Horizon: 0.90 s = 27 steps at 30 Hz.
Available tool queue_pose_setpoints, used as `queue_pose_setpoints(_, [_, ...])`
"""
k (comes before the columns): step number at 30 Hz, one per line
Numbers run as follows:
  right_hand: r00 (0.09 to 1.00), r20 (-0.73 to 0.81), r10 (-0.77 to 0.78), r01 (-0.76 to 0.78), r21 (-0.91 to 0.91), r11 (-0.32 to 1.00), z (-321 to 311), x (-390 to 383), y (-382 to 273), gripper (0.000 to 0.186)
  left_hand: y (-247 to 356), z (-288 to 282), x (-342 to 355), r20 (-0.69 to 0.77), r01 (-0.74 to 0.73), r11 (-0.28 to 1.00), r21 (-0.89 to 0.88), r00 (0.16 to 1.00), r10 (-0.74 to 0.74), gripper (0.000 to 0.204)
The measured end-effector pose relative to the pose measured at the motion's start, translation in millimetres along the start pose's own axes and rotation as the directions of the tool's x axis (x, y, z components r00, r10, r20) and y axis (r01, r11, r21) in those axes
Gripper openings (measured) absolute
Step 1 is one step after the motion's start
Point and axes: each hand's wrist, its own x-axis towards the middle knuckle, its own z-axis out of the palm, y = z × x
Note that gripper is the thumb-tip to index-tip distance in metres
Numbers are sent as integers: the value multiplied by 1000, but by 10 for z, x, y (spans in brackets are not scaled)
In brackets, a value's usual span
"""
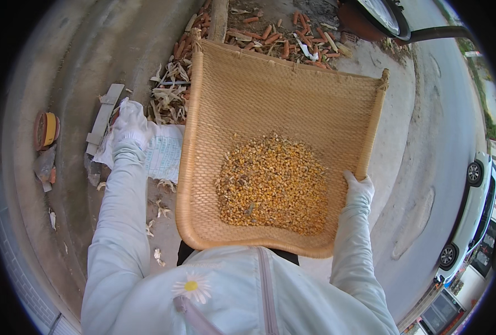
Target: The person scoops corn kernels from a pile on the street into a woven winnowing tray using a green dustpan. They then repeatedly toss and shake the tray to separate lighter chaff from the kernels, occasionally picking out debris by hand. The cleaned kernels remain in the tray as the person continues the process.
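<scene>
A wide woven winnowing basket (281, 92) lies in front of my body, its near edge against my jacket. A heap of yellow corn kernels (273, 184), with some darker bits mixed in, rests in its near half. My right hand (360, 187), in a white glove, grips the basket's right rim near the bottom corner. To the left of the basket, apart from its rim, my white-gloved left hand (131, 120) looks closed. It overlaps a white printed sack (166, 152), and the fingers blend into the white behind, so what they hold cannot be made out.
Bare corn cobs (270, 38) and dry husks (170, 95) are strewn beyond and left of the basket. A grey board (104, 117) and a yellow-red round container (48, 130) lie at left. A round-rimmed object (379, 17) stands far right. A white car (471, 201) is parked along the road.
</scene>
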Motion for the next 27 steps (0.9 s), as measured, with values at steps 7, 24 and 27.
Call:
queue_pose_setpoints(7, [1000,-8,-16,16,-47,999,-20,88,185,38,1307,-40,-849,426,-571,803,-168,693,582,31])
queue_pose_setpoints(24, [1000,17,-22,22,-15,1000,-24,107,216,36,1476,537,-1471,606,-52,926,-374,742,286,29])
queue_pose_setpoints(27, [999,15,-35,35,-17,999,-32,98,189,31,1570,611,-1534,619,-113,949,-294,735,279,28])
